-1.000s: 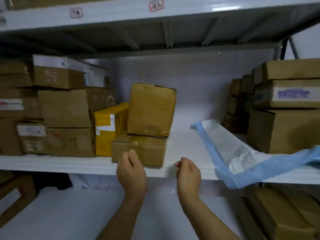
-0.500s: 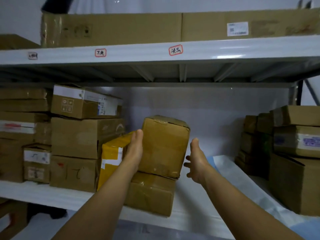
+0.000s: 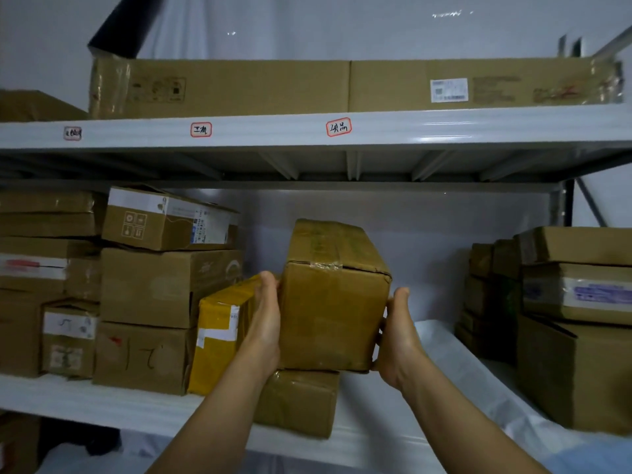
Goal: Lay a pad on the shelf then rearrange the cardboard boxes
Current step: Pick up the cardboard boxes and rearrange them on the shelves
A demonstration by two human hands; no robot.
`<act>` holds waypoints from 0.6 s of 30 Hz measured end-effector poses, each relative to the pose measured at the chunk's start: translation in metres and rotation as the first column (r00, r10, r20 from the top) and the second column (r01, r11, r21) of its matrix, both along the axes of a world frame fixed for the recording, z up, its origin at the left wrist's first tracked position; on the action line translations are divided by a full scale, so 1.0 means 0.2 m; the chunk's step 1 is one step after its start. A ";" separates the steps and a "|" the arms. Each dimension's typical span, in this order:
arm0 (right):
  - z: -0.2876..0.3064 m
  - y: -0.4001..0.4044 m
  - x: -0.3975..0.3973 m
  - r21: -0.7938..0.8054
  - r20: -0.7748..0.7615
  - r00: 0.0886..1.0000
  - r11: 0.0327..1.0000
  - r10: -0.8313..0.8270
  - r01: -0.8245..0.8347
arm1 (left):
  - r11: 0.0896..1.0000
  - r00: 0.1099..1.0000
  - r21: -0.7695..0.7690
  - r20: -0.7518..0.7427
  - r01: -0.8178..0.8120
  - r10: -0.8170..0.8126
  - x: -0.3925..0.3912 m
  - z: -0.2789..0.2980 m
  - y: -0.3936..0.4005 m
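The pad (image 3: 455,364) already lay on the right part of the shelf (image 3: 102,401), its near end trailing off toward the lower right corner, though whether it lay flat under the right-hand boxes (image 3: 578,371) could not be told in that dim light; so the first half of the task looked largely done, and the rearranging was only beginning. The left hand (image 3: 265,323) pressed flat against the left face of the upright box (image 3: 333,302), and the right hand (image 3: 396,340) pressed against its right face, fingers wrapped out of sight behind; both hands were spread wide and clamped the box between them. That box sat on, or barely above, the low box (image 3: 301,401) under it, just beside the yellow parcel (image 3: 219,336); the stack of boxes (image 3: 147,285) on the left looked untouched, so most of the sorting was probably left.

Half a second before, only the left hand touched the box while the right hand hung open and apart from it; a second before, both hands were curled low at the shelf's front edge; the head had also lifted, since the top shelf (image 3: 444,126) and its long carton (image 3: 273,87) were now in view.
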State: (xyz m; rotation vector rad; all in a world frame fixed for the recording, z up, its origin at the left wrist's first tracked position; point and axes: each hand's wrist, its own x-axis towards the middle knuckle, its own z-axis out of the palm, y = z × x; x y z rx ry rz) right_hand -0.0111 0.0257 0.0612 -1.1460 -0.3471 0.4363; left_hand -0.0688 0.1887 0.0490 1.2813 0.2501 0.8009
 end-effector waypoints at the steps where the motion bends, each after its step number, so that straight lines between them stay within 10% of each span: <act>1: 0.00 -0.02 -0.03 0.013 -0.001 1.000 1.000 -0.012 0.012 | 1.000 1.000 -0.004 0.009 0.013 -0.013 -0.01 0.00 0.00; 11: -0.05 -0.17 -0.40 0.195 -0.008 0.996 0.977 -0.085 0.085 | 0.985 0.994 0.142 0.045 0.094 -0.101 -0.46 -0.01 -0.22; 18: -0.18 -0.33 -0.57 0.402 -0.189 0.973 0.894 -0.130 0.198 | 0.870 0.986 0.477 0.156 -0.127 0.059 -0.72 -0.11 -0.42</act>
